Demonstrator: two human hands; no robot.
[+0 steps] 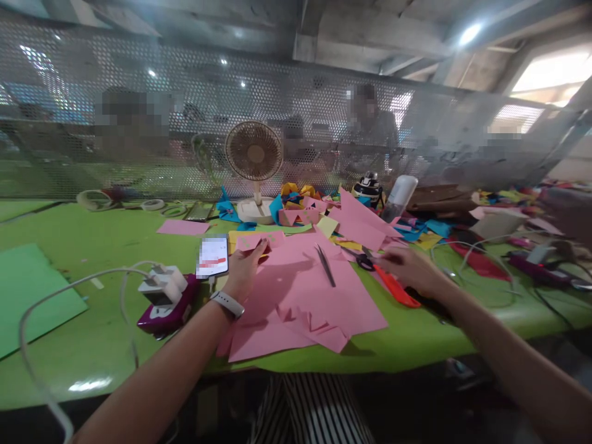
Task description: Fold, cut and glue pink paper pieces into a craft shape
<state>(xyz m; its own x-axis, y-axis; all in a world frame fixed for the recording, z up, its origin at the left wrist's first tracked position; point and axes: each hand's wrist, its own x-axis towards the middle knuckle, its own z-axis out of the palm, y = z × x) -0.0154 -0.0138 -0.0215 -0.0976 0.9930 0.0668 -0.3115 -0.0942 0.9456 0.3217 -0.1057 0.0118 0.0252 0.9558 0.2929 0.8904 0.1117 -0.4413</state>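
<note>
At the left of the pink sheets, my left hand (pixel 244 266) has its fingers closed at the edge of a small folded pink paper piece (pixel 259 239). Large pink paper (pixel 296 308) lies under and beside that hand, with a crumpled, cut piece (pixel 319 330) near its front edge. Metal tweezers (pixel 325 266) rest on the sheet. My right hand (pixel 407 266) is over the table at the right, its fingers smeared by motion. Close to its fingertips are dark-handled scissors (pixel 365 261). An orange-red tool handle (pixel 396 290) lies just below that hand; whether they touch is unclear.
A phone (pixel 213 255) and a purple power strip with chargers (pixel 169 302) sit at the left, cables trailing. Behind stand a fan (pixel 254 154), coloured paper scraps (pixel 296 203) and a clear bottle (pixel 401 196). Green paper (pixel 37 296) lies far left; a mesh partition (pixel 185 98) rises behind.
</note>
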